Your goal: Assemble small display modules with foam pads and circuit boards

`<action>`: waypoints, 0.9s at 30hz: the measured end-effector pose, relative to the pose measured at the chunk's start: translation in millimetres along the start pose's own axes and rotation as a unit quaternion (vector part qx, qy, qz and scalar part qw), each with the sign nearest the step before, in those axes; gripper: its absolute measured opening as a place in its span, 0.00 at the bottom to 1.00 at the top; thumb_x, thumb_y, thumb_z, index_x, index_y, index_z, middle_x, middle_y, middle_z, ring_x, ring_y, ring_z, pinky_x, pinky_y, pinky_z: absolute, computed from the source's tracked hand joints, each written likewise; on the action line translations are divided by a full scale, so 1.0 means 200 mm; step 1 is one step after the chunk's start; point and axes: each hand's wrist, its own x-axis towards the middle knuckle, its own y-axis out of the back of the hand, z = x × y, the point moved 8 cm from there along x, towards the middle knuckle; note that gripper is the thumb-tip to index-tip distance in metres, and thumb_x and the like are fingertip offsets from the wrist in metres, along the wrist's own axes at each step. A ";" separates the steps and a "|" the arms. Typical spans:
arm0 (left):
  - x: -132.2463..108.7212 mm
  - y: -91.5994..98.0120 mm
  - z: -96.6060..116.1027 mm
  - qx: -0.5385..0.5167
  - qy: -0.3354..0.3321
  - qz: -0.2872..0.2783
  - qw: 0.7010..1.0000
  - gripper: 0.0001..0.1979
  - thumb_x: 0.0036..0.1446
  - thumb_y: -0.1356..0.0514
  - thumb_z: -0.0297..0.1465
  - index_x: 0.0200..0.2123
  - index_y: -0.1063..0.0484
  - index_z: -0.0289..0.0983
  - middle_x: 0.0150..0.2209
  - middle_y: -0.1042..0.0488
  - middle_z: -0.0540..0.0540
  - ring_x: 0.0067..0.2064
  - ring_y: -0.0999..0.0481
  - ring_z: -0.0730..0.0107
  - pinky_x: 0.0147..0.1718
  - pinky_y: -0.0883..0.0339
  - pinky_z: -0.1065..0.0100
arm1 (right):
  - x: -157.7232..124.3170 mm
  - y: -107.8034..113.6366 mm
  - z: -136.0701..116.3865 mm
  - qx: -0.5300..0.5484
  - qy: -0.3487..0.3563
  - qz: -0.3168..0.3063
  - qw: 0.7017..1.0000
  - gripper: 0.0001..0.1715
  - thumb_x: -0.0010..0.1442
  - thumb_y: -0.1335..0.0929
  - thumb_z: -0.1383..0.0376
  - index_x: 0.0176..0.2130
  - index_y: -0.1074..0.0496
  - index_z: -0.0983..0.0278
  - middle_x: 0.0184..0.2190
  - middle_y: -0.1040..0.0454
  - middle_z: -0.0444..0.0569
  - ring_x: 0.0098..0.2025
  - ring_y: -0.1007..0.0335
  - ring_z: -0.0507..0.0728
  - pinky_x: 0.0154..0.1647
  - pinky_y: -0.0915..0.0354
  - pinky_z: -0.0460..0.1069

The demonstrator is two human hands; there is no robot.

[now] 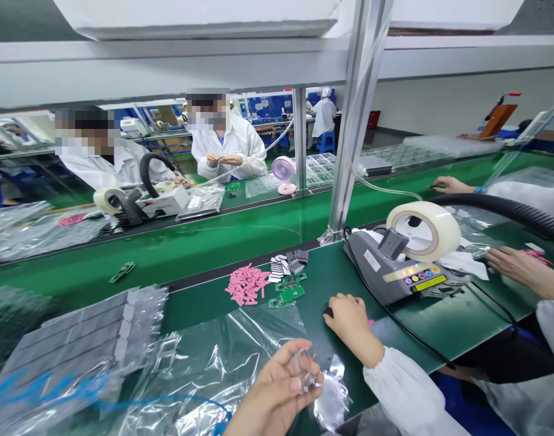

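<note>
The fingers of my left hand (277,393) pinched a small clear bag (305,370) low over the table (440,327), my right hand (349,315) curled over a small dark piece (327,312) (gripped or merely covered, I couldn't tell), so bagging seemed begun, needing the bag's mouth opened next.

Bright overhead light, plastic glare, warped edges

2 tape dispensers (408,260) (140,203), 1 pink fan (283,172), 1 heap of pink strips (246,283)
</note>
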 end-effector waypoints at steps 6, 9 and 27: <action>0.00 -0.06 0.02 -0.086 -0.003 -0.058 0.995 0.17 0.45 0.34 0.28 0.42 0.24 0.38 0.33 0.23 0.46 0.37 0.25 0.66 0.42 0.36 0.60 | 0.00 0.02 -0.03 -0.028 0.027 -0.010 0.999 0.13 0.62 0.35 0.59 0.43 0.30 0.66 0.43 0.28 0.49 0.45 0.30 0.56 0.46 0.33 0.57; 0.00 -0.10 0.03 -0.120 0.001 -0.094 0.988 0.17 0.45 0.34 0.30 0.41 0.24 0.37 0.32 0.22 0.46 0.35 0.25 0.67 0.39 0.35 0.62 | 0.01 0.03 -0.03 -0.010 0.054 -0.002 0.999 0.13 0.63 0.35 0.60 0.44 0.31 0.65 0.44 0.28 0.49 0.45 0.30 0.56 0.46 0.33 0.56; 0.17 -0.25 -0.14 0.200 0.173 0.015 0.964 0.11 0.44 0.37 0.28 0.34 0.31 0.38 0.30 0.26 0.50 0.30 0.27 0.76 0.32 0.40 0.71 | -0.61 -0.19 0.80 0.542 -0.048 -0.014 0.839 0.31 0.45 0.35 0.36 0.29 0.34 0.61 0.17 0.35 0.40 0.13 0.37 0.49 0.14 0.44 0.44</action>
